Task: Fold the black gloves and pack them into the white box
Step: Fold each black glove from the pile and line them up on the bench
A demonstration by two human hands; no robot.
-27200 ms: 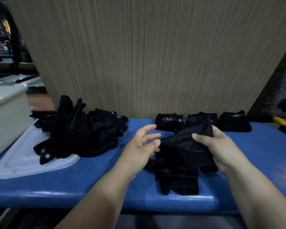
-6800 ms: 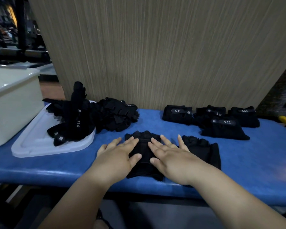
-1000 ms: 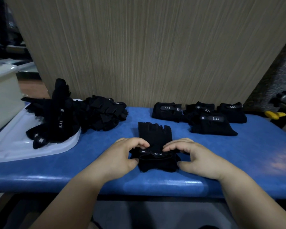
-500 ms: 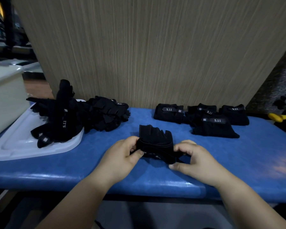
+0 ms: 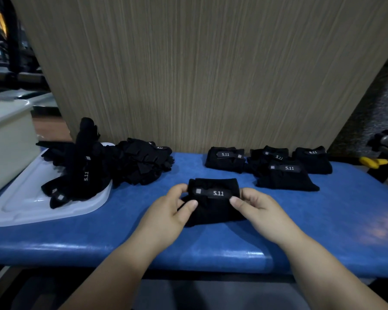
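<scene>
A folded black glove bundle (image 5: 214, 204) with a "5.11" strap across its top lies on the blue bench (image 5: 323, 220) in front of me. My left hand (image 5: 168, 211) pinches its left end between thumb and fingers. My right hand (image 5: 258, 211) pinches its right end the same way. Several folded glove bundles (image 5: 269, 166) lie in a row at the back right. A heap of unfolded black gloves (image 5: 103, 166) lies partly on a white lid (image 5: 20, 206) at the left. The white box (image 5: 7, 139) stands at the far left.
A wood-grain panel (image 5: 199, 70) rises right behind the bench. A yellow-handled tool (image 5: 376, 163) and dark equipment sit beyond the bench's right end. Bare blue padding stretches to the right of my hands.
Over the last second my hands folded the flat glove in half towards the back and wrapped it. The strap with the label now faces up, and both hands hold the bundle's ends.
</scene>
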